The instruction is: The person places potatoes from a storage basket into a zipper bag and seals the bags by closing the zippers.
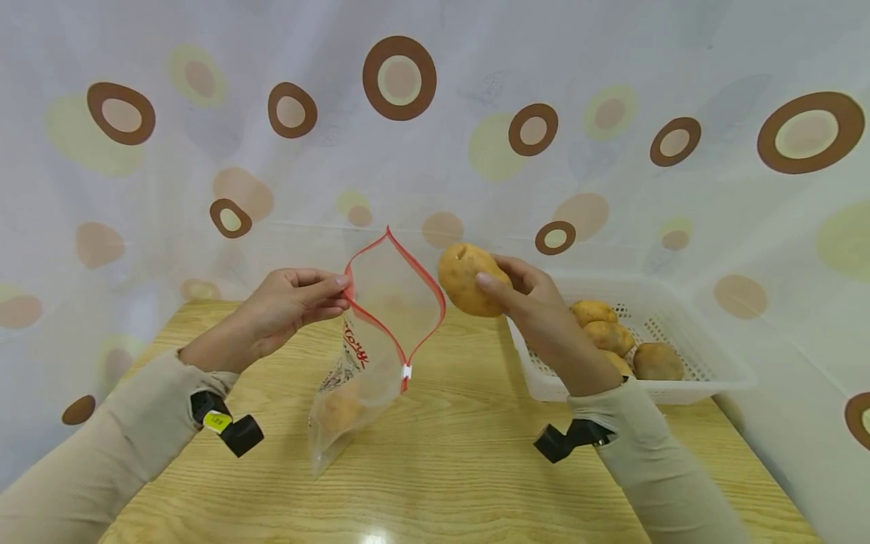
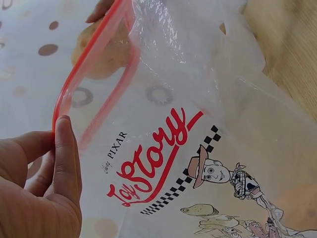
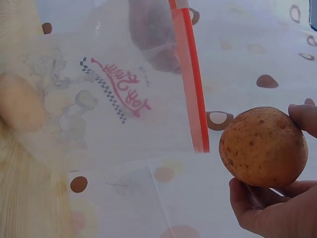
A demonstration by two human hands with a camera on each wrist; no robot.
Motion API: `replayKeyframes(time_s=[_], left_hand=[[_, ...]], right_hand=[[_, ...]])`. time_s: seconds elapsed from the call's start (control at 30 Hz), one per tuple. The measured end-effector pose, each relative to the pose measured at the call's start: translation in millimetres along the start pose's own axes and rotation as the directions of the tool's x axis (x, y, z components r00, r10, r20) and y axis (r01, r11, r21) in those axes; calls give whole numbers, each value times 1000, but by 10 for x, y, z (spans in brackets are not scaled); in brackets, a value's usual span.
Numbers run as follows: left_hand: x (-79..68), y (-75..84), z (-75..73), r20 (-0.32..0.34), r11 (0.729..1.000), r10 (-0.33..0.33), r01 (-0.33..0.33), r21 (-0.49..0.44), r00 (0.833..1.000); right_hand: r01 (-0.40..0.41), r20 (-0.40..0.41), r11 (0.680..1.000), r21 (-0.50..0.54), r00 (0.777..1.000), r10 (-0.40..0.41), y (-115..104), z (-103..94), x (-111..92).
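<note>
A clear zip bag (image 1: 381,340) with a red zip edge hangs from my left hand (image 1: 288,306), whose thumb and fingers pinch one side of its mouth. The mouth gapes wide, with a white slider (image 1: 406,371) at its near corner. Inside, at the bottom, lies one potato (image 1: 342,408). My right hand (image 1: 537,306) grips another potato (image 1: 470,279) just right of the mouth, outside the bag. In the left wrist view, red lettering and cartoon figures (image 2: 213,173) show on the bag. The right wrist view shows the held potato (image 3: 263,147) apart from the red edge.
A white plastic basket (image 1: 714,370) with perforated walls stands at the right, behind my right forearm, with several potatoes (image 1: 658,361) in it. Everything is on a wood-grain table (image 1: 469,461). A pale curtain with brown rings (image 1: 476,189) hangs behind and along the sides.
</note>
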State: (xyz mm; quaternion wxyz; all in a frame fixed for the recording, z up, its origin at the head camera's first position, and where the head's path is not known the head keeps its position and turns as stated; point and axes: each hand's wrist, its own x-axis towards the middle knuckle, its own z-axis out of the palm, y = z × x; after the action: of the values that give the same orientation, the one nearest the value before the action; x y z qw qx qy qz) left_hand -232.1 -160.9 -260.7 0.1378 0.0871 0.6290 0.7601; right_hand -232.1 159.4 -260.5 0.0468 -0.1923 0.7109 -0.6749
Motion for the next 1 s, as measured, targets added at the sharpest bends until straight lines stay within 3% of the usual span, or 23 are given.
replayKeyframes(time_s=[0.47,0.67,0.83,1.0], left_hand=[[-16,-15,38,5,1000,2,-2,21,1000],[-4,-24,55,4,1000,6,-6,26,1000],[-13,-47,56,-2,1000,-2,2,30,1000],[-12,-38,63,-3,999,11,-11,32,1000]], right_hand=[[91,1,995,-33,996,-92,-1,369,56],[121,-14,982,-143,992,-124,6,496,61],[162,10,948,-273,986,-166,39,566,55],[212,26,884,-416,975,-222,66,593,40]])
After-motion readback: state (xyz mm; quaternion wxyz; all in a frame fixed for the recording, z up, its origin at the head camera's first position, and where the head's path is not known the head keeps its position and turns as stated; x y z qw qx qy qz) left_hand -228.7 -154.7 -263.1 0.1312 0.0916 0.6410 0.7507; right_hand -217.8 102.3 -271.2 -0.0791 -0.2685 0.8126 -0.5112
